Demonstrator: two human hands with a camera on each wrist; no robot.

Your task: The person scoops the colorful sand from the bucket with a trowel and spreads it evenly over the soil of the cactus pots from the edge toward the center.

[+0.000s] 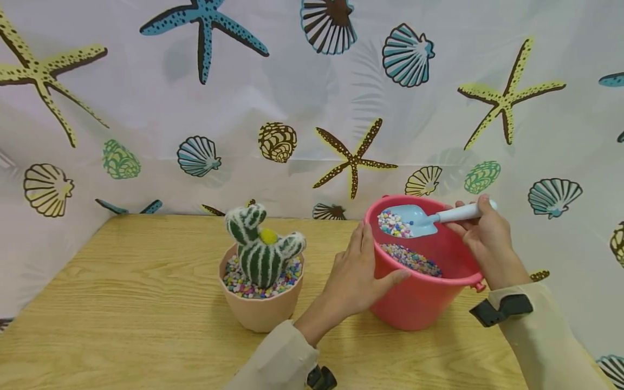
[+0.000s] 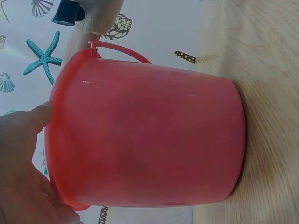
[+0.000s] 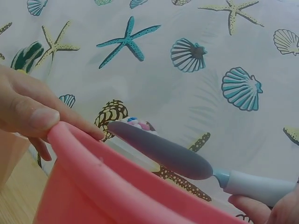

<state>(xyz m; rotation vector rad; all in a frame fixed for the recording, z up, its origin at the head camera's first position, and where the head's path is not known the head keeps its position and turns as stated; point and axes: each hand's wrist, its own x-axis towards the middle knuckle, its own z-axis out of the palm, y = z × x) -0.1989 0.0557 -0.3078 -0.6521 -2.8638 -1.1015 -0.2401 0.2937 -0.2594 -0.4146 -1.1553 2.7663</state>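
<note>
In the head view my right hand (image 1: 487, 244) grips the white handle of a light blue toy shovel (image 1: 423, 221). Colorful pebbles (image 1: 394, 225) lie on its blade, which is over the mouth of a red bucket (image 1: 414, 303). More pebbles (image 1: 411, 260) cover part of the bucket's inside. My left hand (image 1: 353, 273) rests on the bucket's left rim, fingers fairly straight and thumb along the near side. The left wrist view shows the bucket's side wall (image 2: 149, 135) upright on the table. In the right wrist view the shovel blade (image 3: 163, 151) is seen from its side, pebbles on top.
Left of the bucket stands a peach pot (image 1: 260, 314) with a knitted cactus (image 1: 263, 260) set in colorful pebbles. The wooden table (image 1: 122, 303) reaches back to a white cloth (image 1: 273, 97) printed with starfish and shells.
</note>
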